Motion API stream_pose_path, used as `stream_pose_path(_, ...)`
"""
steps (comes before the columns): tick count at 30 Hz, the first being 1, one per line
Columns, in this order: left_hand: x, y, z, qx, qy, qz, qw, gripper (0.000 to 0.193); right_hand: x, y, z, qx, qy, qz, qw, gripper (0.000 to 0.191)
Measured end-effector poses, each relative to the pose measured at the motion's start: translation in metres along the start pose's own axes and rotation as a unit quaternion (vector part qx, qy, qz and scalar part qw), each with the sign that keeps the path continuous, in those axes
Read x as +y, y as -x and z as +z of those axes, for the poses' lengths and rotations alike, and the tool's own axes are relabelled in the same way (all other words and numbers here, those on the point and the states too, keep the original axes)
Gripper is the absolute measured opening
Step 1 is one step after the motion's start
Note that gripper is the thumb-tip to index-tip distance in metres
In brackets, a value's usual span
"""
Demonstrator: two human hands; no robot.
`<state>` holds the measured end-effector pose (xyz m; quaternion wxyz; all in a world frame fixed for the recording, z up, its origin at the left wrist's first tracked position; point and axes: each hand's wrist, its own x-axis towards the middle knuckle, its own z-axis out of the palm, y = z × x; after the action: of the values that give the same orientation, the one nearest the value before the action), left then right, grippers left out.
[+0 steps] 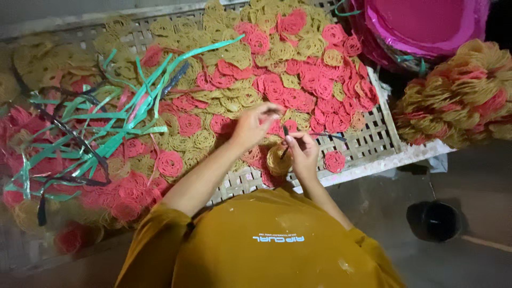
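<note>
— Holding what, those hands?
— Left hand [250, 125] pinches a dark strip [285, 140]; right hand [303, 152] grips a yellow noodle disc [277, 160], near edge of the woven tray [373, 141].
— Around them?
— Pink and yellow discs [298, 69], green strips [106, 114] left.

Grey concrete floor [464, 176] (dim light)

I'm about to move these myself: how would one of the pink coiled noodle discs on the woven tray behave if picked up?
A pink disc is probably light: open, lacy coils. Likely brittle, so it may snap if pinched. Flat, so unlikely to roll on the woven tray. The right hand holds a yellow one.
</note>
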<state>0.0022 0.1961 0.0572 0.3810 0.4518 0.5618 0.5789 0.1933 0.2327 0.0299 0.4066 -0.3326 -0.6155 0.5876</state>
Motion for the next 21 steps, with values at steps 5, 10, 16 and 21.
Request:
stream_pose_path(5,-0.017,-0.031,-0.042,0.077,-0.580,0.106,0.804,0.050,0.003,-0.001,0.007,-0.010,-0.004,0.002,1.000,0.005)
stream_pose_path(10,-0.002,-0.023,-0.046,0.091,-0.361,-0.148,0.916,0.026,0.002,-0.001,0.019,0.006,-0.007,0.008,1.000,0.002)
stream_pose_path(16,-0.023,0.018,-0.031,0.107,0.183,-0.177,0.961,0.035,-0.004,-0.001,0.031,0.020,0.157,-0.055,0.986,0.004)
stream_pose_path(21,-0.043,0.051,-0.018,0.094,0.254,-0.168,0.948,0.038,-0.011,0.006,0.036,0.008,0.234,-0.066,0.970,0.006)
